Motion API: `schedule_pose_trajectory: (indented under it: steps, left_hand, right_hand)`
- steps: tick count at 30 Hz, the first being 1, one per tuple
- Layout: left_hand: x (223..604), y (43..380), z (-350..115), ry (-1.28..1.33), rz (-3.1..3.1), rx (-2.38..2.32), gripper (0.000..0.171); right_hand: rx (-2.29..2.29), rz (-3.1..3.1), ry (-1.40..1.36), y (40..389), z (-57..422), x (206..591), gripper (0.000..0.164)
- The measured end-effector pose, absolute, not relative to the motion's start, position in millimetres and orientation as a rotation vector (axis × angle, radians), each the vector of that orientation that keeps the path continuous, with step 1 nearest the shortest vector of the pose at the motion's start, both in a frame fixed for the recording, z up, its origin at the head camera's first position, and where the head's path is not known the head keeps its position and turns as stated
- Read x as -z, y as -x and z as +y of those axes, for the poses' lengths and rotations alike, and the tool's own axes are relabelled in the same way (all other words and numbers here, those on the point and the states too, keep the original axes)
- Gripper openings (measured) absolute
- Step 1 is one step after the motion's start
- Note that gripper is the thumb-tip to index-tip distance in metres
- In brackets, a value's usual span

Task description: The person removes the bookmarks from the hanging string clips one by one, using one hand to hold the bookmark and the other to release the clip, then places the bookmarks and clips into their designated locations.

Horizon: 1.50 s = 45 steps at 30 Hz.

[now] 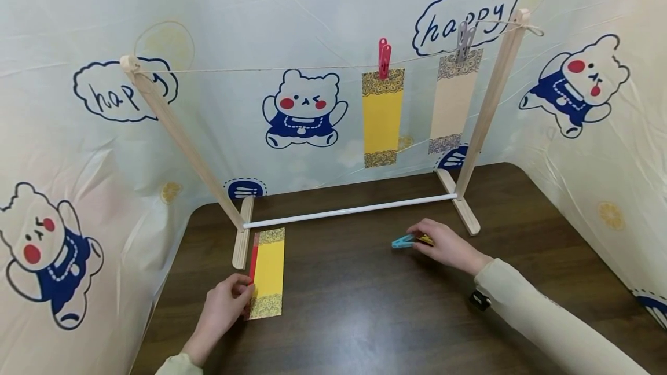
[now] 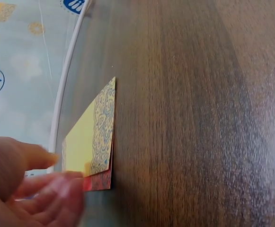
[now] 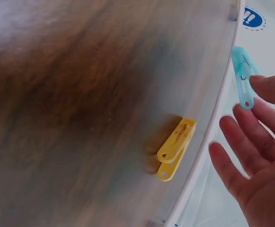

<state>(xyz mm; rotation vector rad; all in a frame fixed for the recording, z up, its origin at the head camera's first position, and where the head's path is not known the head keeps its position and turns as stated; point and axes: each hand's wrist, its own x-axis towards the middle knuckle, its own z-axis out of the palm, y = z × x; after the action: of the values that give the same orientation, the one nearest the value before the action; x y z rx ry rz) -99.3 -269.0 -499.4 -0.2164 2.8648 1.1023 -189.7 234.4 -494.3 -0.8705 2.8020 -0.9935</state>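
Note:
At the left of the table, my left hand [image 1: 223, 305] is at the left edge of a yellow card [image 1: 270, 271] with patterned ends. A red card [image 1: 253, 264] shows under it. In the left wrist view the thumb and fingertips [image 2: 73, 176] are by the card's edge, with a gap between them. My right hand [image 1: 443, 242] pinches a light blue clothespin [image 3: 243, 78] between thumb and forefinger, above the table. Below that hand lies a yellow clothespin [image 3: 177, 144], partly hidden by the fingers in the head view.
A wooden frame [image 1: 490, 114] with a white crossbar [image 1: 349, 211] stands behind the hands. From its string [image 1: 271, 69], a red clothespin [image 1: 384, 61] holds a yellow card [image 1: 383, 123] and a grey clothespin [image 1: 463, 42] holds a beige card [image 1: 452, 103]. Printed cloth hangs around the table.

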Motion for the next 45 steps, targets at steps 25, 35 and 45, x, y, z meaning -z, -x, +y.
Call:
schedule_pose_trajectory:
  steps: [25,35,45]
  left_hand:
    - [501,113,-239,-0.289,3.328,-0.817,0.027]
    - [500,120,-231,-0.398,3.466,-0.734,0.03]
    - [495,123,-226,-0.415,3.46,-0.765,0.029]
  right_hand:
    - [0.788,2.906,0.738,177,250,505,0.023]
    - [0.697,2.933,0.79,176,254,510,0.02]
    - [0.642,2.937,0.812,176,255,510,0.021]
